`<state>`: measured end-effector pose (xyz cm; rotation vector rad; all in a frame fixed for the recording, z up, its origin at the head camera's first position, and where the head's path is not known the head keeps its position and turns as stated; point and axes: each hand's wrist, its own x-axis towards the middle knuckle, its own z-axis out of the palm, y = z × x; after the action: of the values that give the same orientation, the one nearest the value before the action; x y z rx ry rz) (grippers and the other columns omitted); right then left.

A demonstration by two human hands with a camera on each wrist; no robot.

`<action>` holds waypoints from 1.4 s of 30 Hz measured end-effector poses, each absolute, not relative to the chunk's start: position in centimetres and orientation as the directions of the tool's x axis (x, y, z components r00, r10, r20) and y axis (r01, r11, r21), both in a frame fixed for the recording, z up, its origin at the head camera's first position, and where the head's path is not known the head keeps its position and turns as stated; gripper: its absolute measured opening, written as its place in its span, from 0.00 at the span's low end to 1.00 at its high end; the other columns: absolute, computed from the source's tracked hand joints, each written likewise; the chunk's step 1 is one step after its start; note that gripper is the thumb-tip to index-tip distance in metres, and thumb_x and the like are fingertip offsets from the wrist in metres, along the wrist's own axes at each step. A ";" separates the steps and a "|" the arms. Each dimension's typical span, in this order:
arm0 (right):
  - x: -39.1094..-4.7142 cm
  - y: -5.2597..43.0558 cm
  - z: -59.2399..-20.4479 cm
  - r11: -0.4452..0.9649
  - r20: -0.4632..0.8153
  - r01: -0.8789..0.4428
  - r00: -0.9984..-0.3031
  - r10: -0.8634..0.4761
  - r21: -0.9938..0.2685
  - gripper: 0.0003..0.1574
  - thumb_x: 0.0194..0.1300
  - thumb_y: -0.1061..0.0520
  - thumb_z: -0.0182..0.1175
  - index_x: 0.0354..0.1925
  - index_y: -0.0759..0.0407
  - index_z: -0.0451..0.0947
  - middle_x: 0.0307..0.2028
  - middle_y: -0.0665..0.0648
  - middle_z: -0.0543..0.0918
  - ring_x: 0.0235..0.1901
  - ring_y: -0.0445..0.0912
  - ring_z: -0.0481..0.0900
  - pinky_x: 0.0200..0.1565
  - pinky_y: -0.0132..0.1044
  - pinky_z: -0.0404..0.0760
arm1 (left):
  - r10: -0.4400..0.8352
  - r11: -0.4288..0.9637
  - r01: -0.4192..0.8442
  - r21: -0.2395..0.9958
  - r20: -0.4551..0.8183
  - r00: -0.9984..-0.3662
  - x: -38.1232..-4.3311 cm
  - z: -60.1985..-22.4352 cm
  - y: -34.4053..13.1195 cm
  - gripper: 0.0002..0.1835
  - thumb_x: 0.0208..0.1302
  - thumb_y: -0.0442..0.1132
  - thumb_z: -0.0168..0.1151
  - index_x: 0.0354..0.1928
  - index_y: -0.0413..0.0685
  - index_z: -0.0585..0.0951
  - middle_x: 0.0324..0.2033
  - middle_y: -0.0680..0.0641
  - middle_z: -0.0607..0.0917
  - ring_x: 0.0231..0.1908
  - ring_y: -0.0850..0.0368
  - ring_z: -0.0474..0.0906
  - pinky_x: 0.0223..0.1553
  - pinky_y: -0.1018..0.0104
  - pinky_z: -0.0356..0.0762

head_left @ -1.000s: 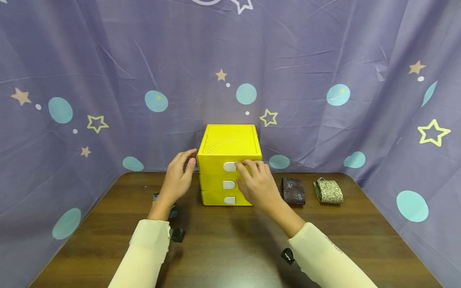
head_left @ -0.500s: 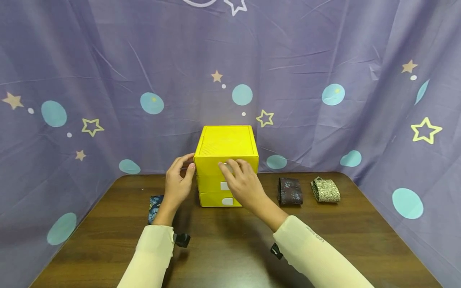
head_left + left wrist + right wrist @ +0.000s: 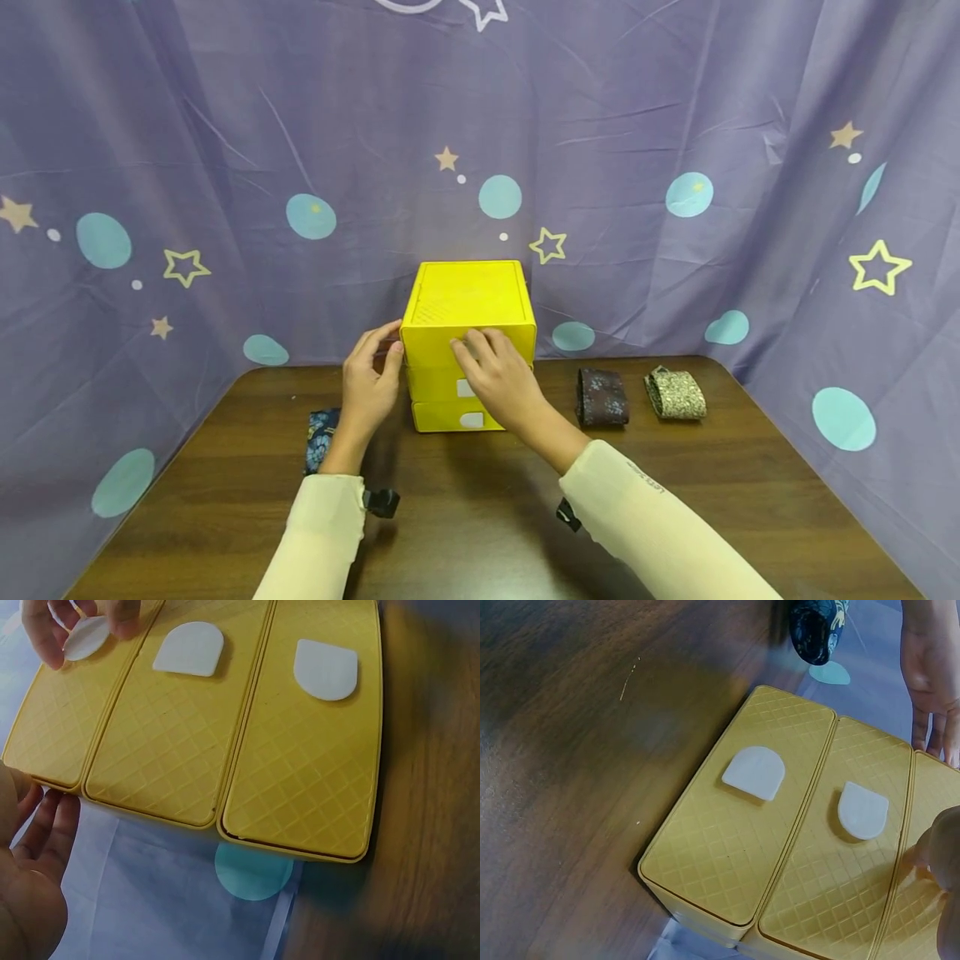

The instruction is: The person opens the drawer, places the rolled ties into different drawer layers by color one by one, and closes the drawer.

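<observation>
A yellow three-drawer unit [image 3: 471, 293] stands at the back of the wooden table, all its drawers closed. My right hand [image 3: 501, 377] is at the front of the top drawer; in the left wrist view its fingertips pinch the white handle [image 3: 88, 639] from both sides. Against the unit's upper left side rests my left hand [image 3: 369, 385], fingers extended and thumb near the front corner. Below, the middle drawer's handle [image 3: 190, 649] and the bottom drawer's handle [image 3: 327, 670] are untouched. In the head view the right hand hides the top handle.
To the right lie a dark floral cloth roll [image 3: 603, 398] and a gold-green patterned cloth roll [image 3: 677, 395]. A blue floral cloth roll [image 3: 320, 435] lies left, partly behind the left forearm. A purple curtain [image 3: 630, 125] hangs behind the table [image 3: 457, 533].
My right hand has moved left from the side of the top handle onto it. The left hand has come in against the unit's side. The head view has shifted slightly.
</observation>
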<state>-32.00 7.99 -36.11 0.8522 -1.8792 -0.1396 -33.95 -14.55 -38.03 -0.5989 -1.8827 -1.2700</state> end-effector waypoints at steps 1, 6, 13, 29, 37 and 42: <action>-32.0 7.9 -36.0 0.742 0.754 -0.491 -0.230 -0.615 0.455 0.15 0.73 0.70 0.52 0.53 0.65 0.79 0.46 0.63 0.79 0.44 0.57 0.78 0.48 0.42 0.83 | -0.039 0.392 0.735 0.553 0.808 -0.588 -33.9 -38.1 -14.6 0.18 0.74 0.31 0.59 0.63 0.37 0.80 0.50 0.40 0.83 0.47 0.46 0.82 0.43 0.79 0.77; -31.9 7.7 -35.5 0.733 0.734 -0.491 -0.242 -0.634 0.471 0.12 0.75 0.69 0.53 0.52 0.65 0.79 0.46 0.63 0.79 0.44 0.57 0.78 0.47 0.42 0.83 | -0.044 0.422 0.732 0.534 0.819 -0.572 -33.8 -38.2 -14.6 0.19 0.74 0.30 0.60 0.64 0.39 0.80 0.51 0.40 0.84 0.47 0.46 0.82 0.44 0.74 0.79; -31.8 7.7 -35.1 0.713 0.716 -0.490 -0.228 -0.660 0.501 0.12 0.71 0.69 0.59 0.51 0.66 0.80 0.46 0.63 0.80 0.43 0.56 0.78 0.47 0.42 0.83 | -0.042 0.438 0.732 0.522 0.825 -0.563 -33.6 -38.1 -14.7 0.20 0.73 0.30 0.60 0.65 0.44 0.81 0.50 0.41 0.84 0.46 0.46 0.82 0.42 0.75 0.79; -31.9 7.8 -34.5 0.695 0.704 -0.493 -0.209 -0.679 0.523 0.11 0.71 0.70 0.58 0.50 0.67 0.80 0.44 0.62 0.79 0.41 0.55 0.77 0.46 0.41 0.82 | -0.041 0.426 0.743 0.516 0.832 -0.553 -33.9 -37.9 -14.8 0.19 0.72 0.32 0.61 0.64 0.40 0.81 0.50 0.40 0.84 0.47 0.46 0.83 0.43 0.80 0.76; -31.9 8.1 -34.7 0.684 0.694 -0.501 -0.208 -0.689 0.530 0.12 0.73 0.71 0.53 0.50 0.67 0.80 0.44 0.63 0.79 0.40 0.56 0.77 0.46 0.41 0.82 | -0.057 0.413 0.735 0.537 0.821 -0.568 -33.7 -38.2 -14.5 0.19 0.73 0.33 0.61 0.64 0.41 0.81 0.50 0.40 0.84 0.48 0.46 0.82 0.45 0.77 0.76; -31.8 8.1 -34.7 0.686 0.684 -0.489 -0.223 -0.695 0.538 0.11 0.72 0.71 0.57 0.50 0.66 0.80 0.45 0.63 0.80 0.41 0.56 0.77 0.46 0.40 0.83 | -0.042 0.414 0.727 0.548 0.809 -0.586 -33.7 -38.1 -14.5 0.20 0.73 0.32 0.61 0.64 0.40 0.80 0.51 0.40 0.84 0.48 0.46 0.82 0.44 0.79 0.76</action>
<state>-31.84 8.12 -34.72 0.9271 -1.8801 -0.2532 -33.67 -14.54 -38.11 -0.5847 -1.8876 -1.2443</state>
